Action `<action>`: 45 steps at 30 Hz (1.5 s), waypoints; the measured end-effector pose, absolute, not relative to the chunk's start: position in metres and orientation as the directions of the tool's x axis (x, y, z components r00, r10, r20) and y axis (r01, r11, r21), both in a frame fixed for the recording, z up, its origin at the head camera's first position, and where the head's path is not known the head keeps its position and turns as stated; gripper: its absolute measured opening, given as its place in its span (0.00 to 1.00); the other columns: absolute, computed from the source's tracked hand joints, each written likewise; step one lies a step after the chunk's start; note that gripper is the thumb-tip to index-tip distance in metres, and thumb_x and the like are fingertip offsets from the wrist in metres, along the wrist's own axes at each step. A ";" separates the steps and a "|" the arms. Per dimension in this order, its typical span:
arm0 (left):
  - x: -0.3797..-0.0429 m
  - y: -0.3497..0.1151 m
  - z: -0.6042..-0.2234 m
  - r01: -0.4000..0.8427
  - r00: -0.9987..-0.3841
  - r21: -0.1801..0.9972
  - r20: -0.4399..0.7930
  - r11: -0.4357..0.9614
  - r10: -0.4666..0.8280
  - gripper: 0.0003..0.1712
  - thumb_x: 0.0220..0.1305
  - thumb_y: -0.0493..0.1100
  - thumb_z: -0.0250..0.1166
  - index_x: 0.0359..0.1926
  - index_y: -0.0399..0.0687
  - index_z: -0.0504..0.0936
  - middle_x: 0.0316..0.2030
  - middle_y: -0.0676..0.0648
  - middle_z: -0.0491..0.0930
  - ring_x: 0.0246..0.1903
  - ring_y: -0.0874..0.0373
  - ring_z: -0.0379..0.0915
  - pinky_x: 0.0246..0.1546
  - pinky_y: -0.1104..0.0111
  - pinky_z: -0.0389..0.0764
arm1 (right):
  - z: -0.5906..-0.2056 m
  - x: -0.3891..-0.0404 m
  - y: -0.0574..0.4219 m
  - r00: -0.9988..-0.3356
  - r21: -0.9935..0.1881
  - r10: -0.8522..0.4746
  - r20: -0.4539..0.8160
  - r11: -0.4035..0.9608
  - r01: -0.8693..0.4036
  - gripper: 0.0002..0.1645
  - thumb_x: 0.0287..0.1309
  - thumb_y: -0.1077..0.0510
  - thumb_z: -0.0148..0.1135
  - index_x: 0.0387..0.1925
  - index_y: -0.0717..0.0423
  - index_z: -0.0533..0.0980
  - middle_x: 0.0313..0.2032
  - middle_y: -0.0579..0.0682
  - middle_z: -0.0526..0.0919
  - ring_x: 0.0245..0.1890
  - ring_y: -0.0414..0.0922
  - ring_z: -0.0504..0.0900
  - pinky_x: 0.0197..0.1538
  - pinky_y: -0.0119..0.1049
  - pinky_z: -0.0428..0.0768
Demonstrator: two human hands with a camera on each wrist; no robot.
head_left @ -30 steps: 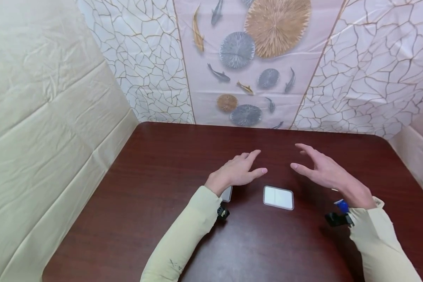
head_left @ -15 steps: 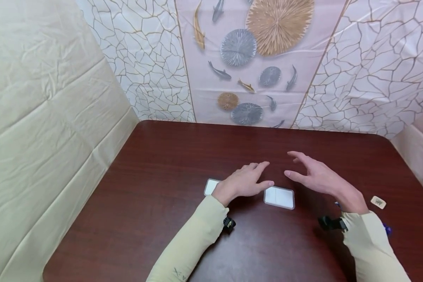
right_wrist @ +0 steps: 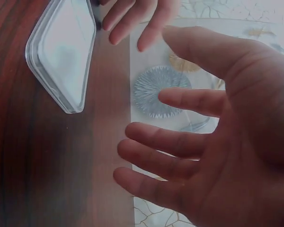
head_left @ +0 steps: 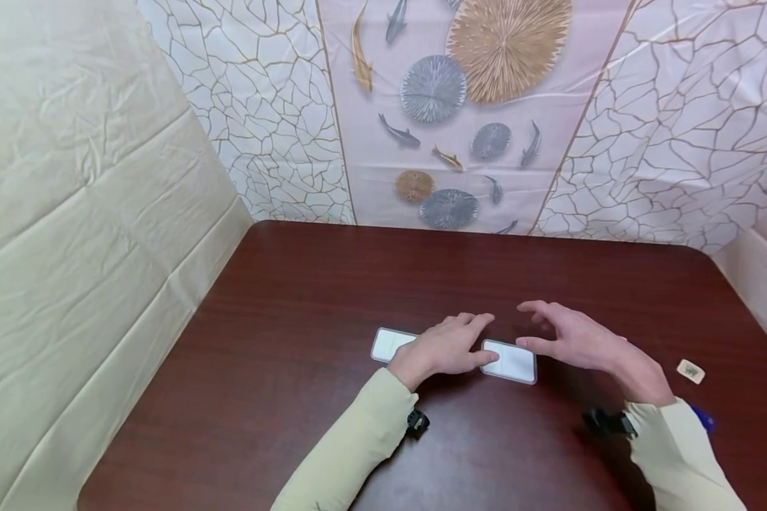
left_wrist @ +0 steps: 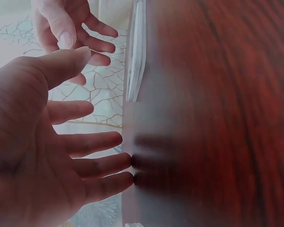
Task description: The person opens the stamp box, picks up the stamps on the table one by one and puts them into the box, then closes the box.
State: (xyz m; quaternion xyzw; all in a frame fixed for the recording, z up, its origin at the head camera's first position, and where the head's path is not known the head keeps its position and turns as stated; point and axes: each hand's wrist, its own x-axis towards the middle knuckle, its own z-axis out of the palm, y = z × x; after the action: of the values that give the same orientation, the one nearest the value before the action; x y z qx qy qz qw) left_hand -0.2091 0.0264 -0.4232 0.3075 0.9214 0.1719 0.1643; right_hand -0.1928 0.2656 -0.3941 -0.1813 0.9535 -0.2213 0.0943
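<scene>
A flat white rectangular case (head_left: 516, 363) with a clear rim lies on the dark red table between both hands. My left hand (head_left: 449, 348) is at its left, fingers spread and loosely straight, the thumb overlapping the case's left edge in the head view. In the left wrist view the left fingertips (left_wrist: 125, 178) are at or very near the tabletop. To the case's right, my right hand (head_left: 581, 342) hovers with relaxed fingers and holds nothing. Its thumb tip is near the case's upper right corner. A second white case (head_left: 388, 343) is partly hidden behind the left hand.
A small cream tile (head_left: 691, 371) with a dark mark lies right of the right wrist. A blue object (head_left: 703, 419) shows partly beside the right sleeve. The wooden table (head_left: 230, 397) meets patterned cloth (head_left: 434, 177) at the back and pale cloth (head_left: 89, 213) at the left.
Both hands have come down toward the near side, around the middle case; the left also shifted right. More of the left case and the cream tile have come into view.
</scene>
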 end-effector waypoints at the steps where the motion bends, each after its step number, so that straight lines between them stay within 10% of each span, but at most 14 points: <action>1: -0.208 0.028 -0.423 0.515 -0.756 0.409 -0.197 0.753 0.624 0.40 0.67 0.66 0.55 0.75 0.65 0.54 0.71 0.52 0.62 0.70 0.54 0.60 0.65 0.60 0.69 | -0.394 -0.192 0.266 -0.915 -0.450 -0.389 -0.103 0.839 -0.306 0.42 0.57 0.35 0.65 0.64 0.55 0.68 0.51 0.60 0.80 0.48 0.54 0.79 0.46 0.49 0.78; 45: -0.198 0.044 -0.422 0.579 -0.776 0.122 -0.218 0.806 0.591 0.34 0.58 0.64 0.67 0.63 0.65 0.72 0.61 0.51 0.70 0.61 0.54 0.66 0.55 0.63 0.74 | -0.411 -0.181 0.228 -0.885 -0.286 -0.380 -0.268 0.909 -0.303 0.41 0.41 0.41 0.78 0.57 0.49 0.72 0.43 0.55 0.71 0.42 0.52 0.70 0.35 0.39 0.71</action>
State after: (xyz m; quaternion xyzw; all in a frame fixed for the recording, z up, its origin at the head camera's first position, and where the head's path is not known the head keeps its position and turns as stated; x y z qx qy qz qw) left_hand -0.1979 0.0440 -0.4221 0.3107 0.9421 0.0241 0.1239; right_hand -0.1807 0.2283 -0.4106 -0.1771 0.9636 -0.1189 0.1609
